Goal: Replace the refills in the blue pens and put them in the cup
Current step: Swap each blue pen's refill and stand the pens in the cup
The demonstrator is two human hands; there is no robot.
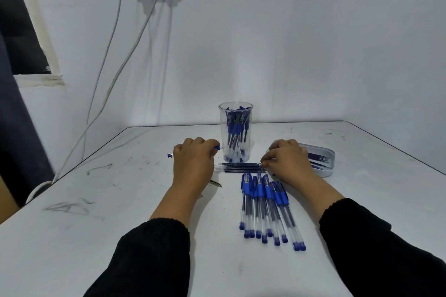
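Observation:
A clear plastic cup point(236, 113) holding several blue pens stands at the middle of the white table point(120, 212). My left hand point(193, 161) grips a blue pen point(170, 155) whose ends stick out on both sides of the fist, just left of the cup. Several loose refills point(239, 167) lie in a row in front of the cup. My right hand point(287, 160) pinches the right end of these refills with curled fingers. A bunch of several capped blue pens point(268, 210) lies closer to me, between my forearms.
A white open case point(324, 159) with more refills sits right of my right hand. A small dark object point(215, 183) lies under my left wrist. Cables point(113, 75) hang down the wall at the left past the table's edge.

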